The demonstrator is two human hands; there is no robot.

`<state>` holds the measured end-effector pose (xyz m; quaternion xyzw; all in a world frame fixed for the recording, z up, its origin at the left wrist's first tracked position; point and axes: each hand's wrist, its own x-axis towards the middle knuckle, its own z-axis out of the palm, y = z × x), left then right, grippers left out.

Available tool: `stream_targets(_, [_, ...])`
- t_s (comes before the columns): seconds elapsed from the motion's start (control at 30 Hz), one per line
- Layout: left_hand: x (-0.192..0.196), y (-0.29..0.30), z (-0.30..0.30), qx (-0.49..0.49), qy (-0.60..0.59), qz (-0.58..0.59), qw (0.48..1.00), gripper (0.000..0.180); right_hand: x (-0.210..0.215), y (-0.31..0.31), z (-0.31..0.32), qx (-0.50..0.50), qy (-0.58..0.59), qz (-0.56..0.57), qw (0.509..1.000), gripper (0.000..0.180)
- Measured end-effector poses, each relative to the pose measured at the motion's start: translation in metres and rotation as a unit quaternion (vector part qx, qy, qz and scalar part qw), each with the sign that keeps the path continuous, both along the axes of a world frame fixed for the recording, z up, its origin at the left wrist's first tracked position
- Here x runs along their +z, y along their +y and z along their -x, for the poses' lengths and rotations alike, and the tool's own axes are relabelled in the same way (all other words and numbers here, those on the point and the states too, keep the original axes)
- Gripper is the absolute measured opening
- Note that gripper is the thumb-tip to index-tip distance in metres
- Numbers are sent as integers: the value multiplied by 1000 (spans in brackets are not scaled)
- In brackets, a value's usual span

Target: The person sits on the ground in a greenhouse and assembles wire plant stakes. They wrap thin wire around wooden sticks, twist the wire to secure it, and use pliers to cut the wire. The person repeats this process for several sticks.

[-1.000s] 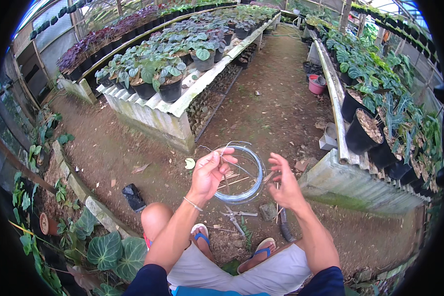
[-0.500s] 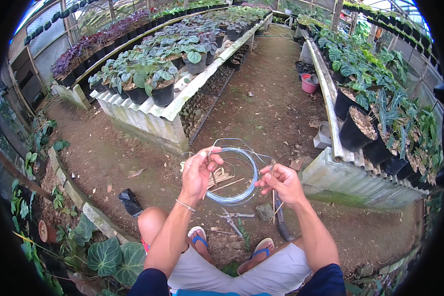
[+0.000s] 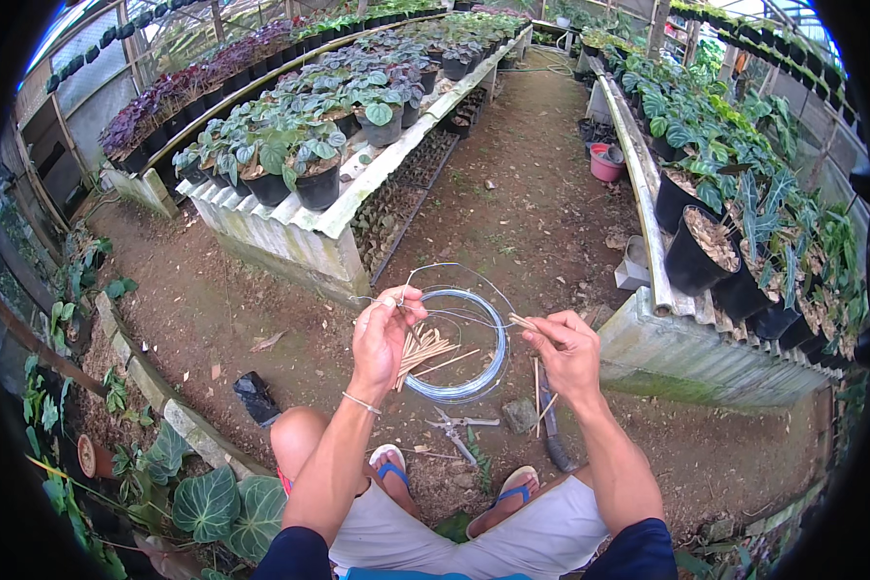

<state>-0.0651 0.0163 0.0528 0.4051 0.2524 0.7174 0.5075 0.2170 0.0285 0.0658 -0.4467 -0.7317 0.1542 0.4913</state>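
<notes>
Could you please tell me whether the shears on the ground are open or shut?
Open: the shears lie near the wire coil with their two handles spread well apart.

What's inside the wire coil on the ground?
Thin tan sticks and brown soil show inside the wire coil. The left hand and the sticks cover part of its left side; anything beneath them can't be seen.

Navy sleeves [image 3: 638, 551], pale shorts [image 3: 551, 527]

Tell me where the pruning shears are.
At lower centre of the head view, the pruning shears lie on the ground on the near side of the wire coil, left of the grey stone.
</notes>
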Motion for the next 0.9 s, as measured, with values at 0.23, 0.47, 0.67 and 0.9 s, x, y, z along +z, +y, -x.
stream_targets(0.23, [-3,1,-2,16,48,-18,999,37,10,-9,9,-47,160,136,977,18])
stream_targets(0.47, [-5,0,-13,-1,57,-26,998,35,15,-11,10,28,297,281,912,22])
stream_targets(0.67, [-3,0,-10,-32,-23,-37,999,35,6,-8,16,110,346,287,887,18])
stream_targets(0.9, [-3,-4,-11,-79,-31,8,996,35,-5,-3,14,68,327,268,904,10])
